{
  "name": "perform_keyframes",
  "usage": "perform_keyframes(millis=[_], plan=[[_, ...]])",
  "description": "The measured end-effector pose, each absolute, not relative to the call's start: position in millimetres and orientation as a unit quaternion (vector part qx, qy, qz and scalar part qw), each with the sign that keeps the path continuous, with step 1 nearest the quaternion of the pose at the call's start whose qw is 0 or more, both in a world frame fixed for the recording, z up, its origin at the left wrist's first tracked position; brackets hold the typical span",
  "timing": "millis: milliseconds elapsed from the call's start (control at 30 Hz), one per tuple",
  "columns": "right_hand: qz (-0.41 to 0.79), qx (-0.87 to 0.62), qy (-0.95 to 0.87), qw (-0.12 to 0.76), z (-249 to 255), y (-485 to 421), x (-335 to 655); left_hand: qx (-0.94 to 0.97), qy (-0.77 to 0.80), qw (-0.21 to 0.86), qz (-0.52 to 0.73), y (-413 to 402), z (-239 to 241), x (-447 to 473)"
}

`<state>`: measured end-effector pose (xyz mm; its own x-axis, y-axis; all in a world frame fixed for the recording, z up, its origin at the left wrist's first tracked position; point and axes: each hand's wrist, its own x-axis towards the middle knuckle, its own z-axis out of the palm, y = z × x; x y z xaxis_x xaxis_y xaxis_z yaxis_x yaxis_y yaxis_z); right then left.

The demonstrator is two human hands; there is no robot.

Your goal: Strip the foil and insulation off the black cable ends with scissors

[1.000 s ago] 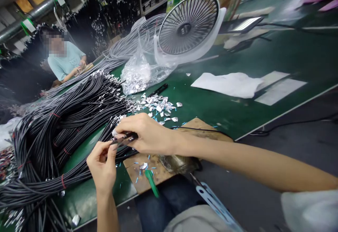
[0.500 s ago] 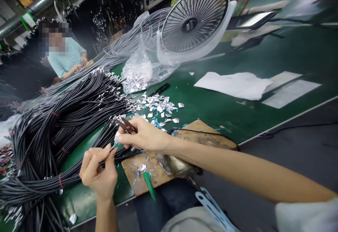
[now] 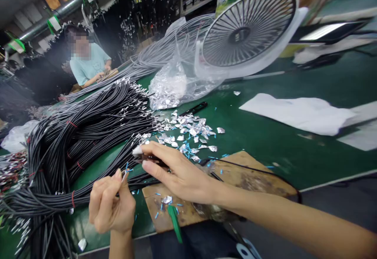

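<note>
My left hand (image 3: 111, 202) is closed, with thumb and forefinger pinching a cable end (image 3: 125, 173). Thin blue and white wires stick up out of that pinch. Just right of it and slightly higher, my right hand (image 3: 176, 170) is curled palm down around dark tweezers (image 3: 153, 158), mostly hidden under the fingers. One of its fingers wears a white cover (image 3: 137, 150) at the tip. The two hands are apart. Behind them lies a large bundle of black cables (image 3: 97, 133) with stripped silvery ends, tied with red bands.
Foil scraps (image 3: 191, 129) and blue wire bits litter the green table (image 3: 226, 121). A stained wooden board (image 3: 244, 164) with a green-handled tool (image 3: 174, 223) lies at the near edge. Beyond are a clear plastic bag (image 3: 167, 84), a fan (image 3: 250, 31), white paper (image 3: 297, 111) and a seated person (image 3: 90, 64).
My right hand has drawn back to the right from the wire tips, and the tweezers have turned down under its fingers. My left hand keeps its pinch. The whole view has shifted.
</note>
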<state>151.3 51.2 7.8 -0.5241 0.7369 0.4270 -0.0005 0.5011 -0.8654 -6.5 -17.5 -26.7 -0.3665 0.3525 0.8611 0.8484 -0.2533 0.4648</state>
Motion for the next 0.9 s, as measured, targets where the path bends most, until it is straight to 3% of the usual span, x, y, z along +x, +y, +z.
perform_keyframes(millis=[333,900], plan=[[0.419,-0.196,-0.77,0.44,4.8,51.1,150.0,-0.542,-0.576,0.185,-0.584,-19.9,-36.7,-7.6],[0.437,-0.216,-0.76,0.43,6.6,50.8,151.7,-0.587,-0.53,0.249,-0.56,-15.2,-36.3,-8.5]])
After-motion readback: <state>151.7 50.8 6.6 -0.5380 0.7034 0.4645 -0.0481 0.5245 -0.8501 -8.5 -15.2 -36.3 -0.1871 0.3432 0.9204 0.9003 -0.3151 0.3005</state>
